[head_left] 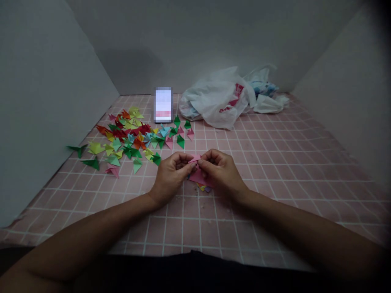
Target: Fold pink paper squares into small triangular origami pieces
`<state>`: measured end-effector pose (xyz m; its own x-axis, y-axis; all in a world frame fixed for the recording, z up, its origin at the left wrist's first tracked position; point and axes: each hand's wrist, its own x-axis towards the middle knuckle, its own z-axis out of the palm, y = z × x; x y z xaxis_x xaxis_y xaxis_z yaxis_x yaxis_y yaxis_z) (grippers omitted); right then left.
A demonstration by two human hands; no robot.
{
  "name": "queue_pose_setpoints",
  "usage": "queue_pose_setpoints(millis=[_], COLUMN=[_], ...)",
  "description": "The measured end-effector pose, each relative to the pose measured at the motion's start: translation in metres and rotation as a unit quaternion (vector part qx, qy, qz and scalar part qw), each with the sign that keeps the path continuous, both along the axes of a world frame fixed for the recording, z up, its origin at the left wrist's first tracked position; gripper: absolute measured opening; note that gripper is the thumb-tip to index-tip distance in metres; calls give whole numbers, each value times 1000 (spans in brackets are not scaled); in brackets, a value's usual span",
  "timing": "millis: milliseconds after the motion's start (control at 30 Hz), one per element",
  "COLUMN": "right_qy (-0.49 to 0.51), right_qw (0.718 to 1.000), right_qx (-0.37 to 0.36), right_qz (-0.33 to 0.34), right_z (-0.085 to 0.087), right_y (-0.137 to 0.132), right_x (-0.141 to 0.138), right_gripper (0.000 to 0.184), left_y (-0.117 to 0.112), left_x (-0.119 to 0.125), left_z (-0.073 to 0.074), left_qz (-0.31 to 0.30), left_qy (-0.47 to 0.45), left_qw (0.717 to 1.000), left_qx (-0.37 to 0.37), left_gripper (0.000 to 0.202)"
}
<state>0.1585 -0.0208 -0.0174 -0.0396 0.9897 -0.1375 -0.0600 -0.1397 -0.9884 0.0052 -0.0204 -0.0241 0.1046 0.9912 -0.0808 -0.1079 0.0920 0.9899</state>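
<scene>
Between my two hands is a small folded piece of pink paper [194,159]. My left hand [172,175] pinches its left side between thumb and fingers. On the other side my right hand [222,173] grips it the same way, the two thumbs close together. Just below lies a stack of coloured paper sheets [200,178], pink on top, with yellow and purple corners sticking out underneath. The fingers hide part of the folded piece and of the stack.
Several folded paper pieces [131,134] in many colours spread over the left of the pink checked tablecloth [275,162]. A phone [163,105] with a lit, blurred screen stands behind them. White plastic bags [210,95] lie at the back; pale walls close in three sides.
</scene>
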Motion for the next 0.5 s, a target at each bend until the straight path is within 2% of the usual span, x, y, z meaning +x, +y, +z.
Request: queue_pose_setpoints(millis=[200, 500], right_qy=[19, 15], right_qw=[1000, 1000], right_qx=[-17, -5], right_qz=[-4, -10], right_z=[0, -6], right_y=[-1, -2], right_x=[-2, -4], right_gripper=[21, 22], left_y=[-1, -1], left_x=[1, 0], left_z=[2, 5], left_qz=[8, 17], left_qy=[11, 18], left_qw=[1000, 1000], left_qx=[-7, -6], left_gripper=[25, 23])
